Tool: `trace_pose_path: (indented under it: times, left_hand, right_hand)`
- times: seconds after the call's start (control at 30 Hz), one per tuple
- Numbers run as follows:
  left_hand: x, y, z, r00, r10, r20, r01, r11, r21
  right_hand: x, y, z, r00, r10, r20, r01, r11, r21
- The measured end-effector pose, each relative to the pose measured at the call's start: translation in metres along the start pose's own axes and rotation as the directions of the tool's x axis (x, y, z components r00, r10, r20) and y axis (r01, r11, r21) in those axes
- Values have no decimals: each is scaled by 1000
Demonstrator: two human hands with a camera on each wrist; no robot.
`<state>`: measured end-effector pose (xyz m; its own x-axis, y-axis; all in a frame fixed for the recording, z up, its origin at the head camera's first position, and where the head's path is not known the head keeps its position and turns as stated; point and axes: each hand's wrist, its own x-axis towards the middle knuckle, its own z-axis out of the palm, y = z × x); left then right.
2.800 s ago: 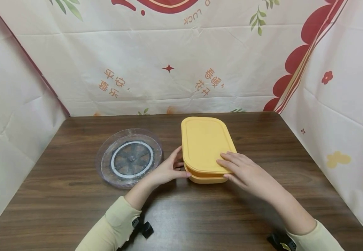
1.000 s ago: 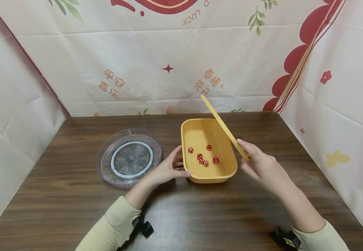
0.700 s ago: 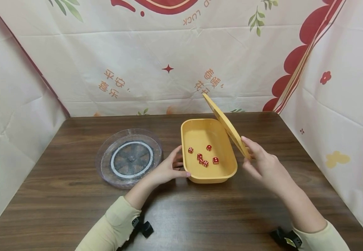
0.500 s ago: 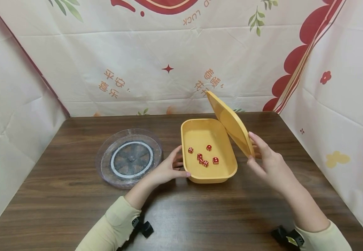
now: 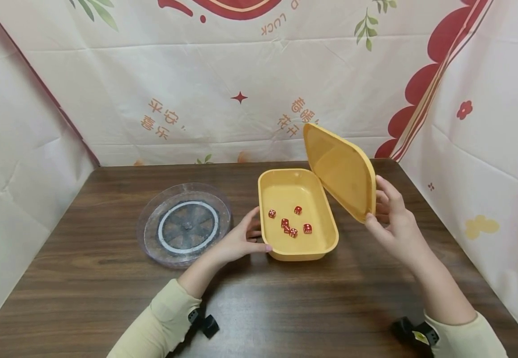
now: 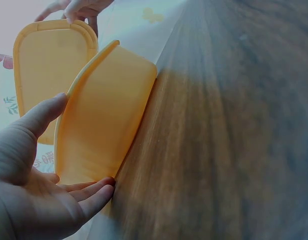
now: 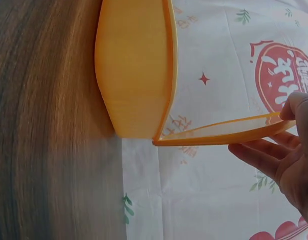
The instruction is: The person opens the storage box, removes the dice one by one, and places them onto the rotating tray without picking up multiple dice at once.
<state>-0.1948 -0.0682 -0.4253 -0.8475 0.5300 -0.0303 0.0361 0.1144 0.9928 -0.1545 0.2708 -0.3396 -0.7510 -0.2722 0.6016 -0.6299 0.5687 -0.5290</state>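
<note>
Head view, left hand (image 5: pixel 236 242) part-spread, gripping the left side of the box (image 5: pixel 299 256), right hand (image 5: pixel 396 228) pinching the near edge of the raised, tilted lid (image 5: pixel 341 169), six red dice (image 5: pixel 293 233) inside the box, clear tray (image 5: pixel 188 225) left, wooden tabletop (image 5: pixel 286 308) beneath.

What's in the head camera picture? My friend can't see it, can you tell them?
A right hand holds a yellow lid tilted up on the right of an open yellow box with six red dice inside. The left hand grips the box's left side, and a clear round tray sits further left on the brown wooden table.
</note>
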Motion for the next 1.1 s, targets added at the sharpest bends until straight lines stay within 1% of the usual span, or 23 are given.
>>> trace_pose_path:
  times: [0.07, 0.3, 0.37, 0.43, 0.5, 0.57, 0.67, 0.7, 0.73, 0.8, 0.9, 1.1]
  left_hand:
    - [0, 0, 0, 1000, -3, 0, 3, 1000, 0]
    - [0, 0, -2, 1000, -15, -5, 15, 1000, -2]
    - [0, 1, -2, 1000, -20, -8, 20, 1000, -1]
    - [-1, 1, -2, 1000, -22, -9, 22, 1000, -1]
    - [-1, 2, -1, 1000, -22, -11, 22, 1000, 3]
    - [-1, 2, -1, 1000, -23, -11, 23, 1000, 7]
    - [-1, 2, -1, 1000, -22, -9, 22, 1000, 9]
    - [-1, 2, -1, 1000, -22, -9, 22, 1000, 8]
    - [-1, 2, 0, 1000, -23, -8, 24, 1000, 8]
    - [-1, 2, 0, 1000, -26, -9, 27, 1000, 7]
    - [-1, 2, 0, 999, -31, -11, 31, 1000, 7]
    - [-1, 2, 1, 1000, -27, -10, 27, 1000, 7]
  right_hand:
    - [1, 2, -1, 1000, 12, -17, -11, 999, 31]
    - [3, 11, -3, 996, 19, -87, -13, 998, 67]
    - [4, 15, -4, 994, 35, -106, -22, 993, 120]
    - [5, 19, -5, 992, 50, -116, -27, 980, 196]
    - [5, 22, -5, 991, 62, -121, -26, 959, 282]
    - [6, 26, -6, 991, 56, -125, -5, 928, 374]
    - [6, 30, -6, 989, 66, -129, 9, 862, 507]
    - [7, 31, -7, 989, 75, -130, 9, 835, 551]
    - [7, 32, -7, 987, 88, -131, 5, 811, 585]
    - [6, 34, -8, 983, 128, -133, -15, 772, 635]
    - [6, 36, -8, 976, 177, -125, -52, 750, 659]
    - [4, 42, -9, 966, 247, -78, -141, 752, 645]
